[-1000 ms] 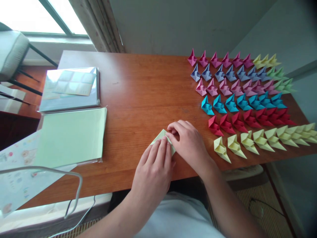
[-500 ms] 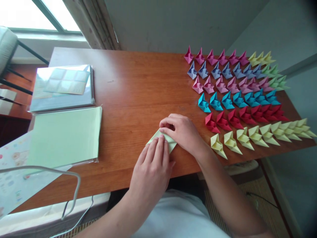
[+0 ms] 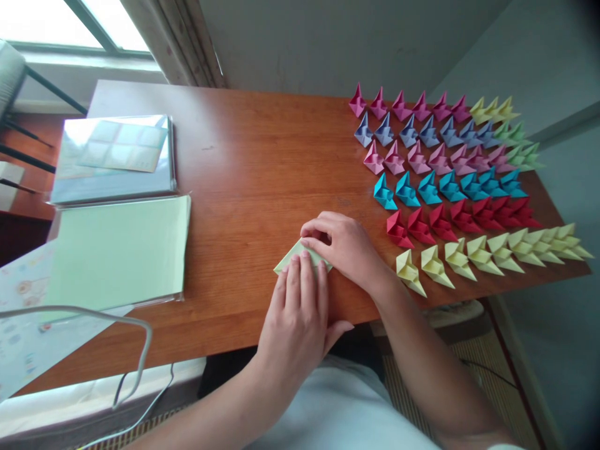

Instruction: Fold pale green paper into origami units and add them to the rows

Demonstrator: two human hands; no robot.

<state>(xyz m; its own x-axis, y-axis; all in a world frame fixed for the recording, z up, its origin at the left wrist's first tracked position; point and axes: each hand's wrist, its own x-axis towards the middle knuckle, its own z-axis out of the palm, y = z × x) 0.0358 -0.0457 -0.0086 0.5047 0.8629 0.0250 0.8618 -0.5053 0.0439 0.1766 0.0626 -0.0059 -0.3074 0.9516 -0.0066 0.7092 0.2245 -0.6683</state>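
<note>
folded sheet (image 3: 287, 260), pale green, one: on the wooden table (image 3: 244, 181) near its front edge, beneath the left hand (image 3: 296, 300), which lies flat, fingers extended. right hand (image 3: 345, 250): thumb and forefinger pinching the sheet's far corner. folded paper shapes (image 3: 439, 223), in coloured rows (pale yellow nearest): right side. green paper pack (image 3: 119, 250): left side.

Chair (image 3: 10, 75) near bright window (image 3: 47, 24), curtain (image 3: 175, 40), pale cable (image 3: 70, 309) lower left.
</note>
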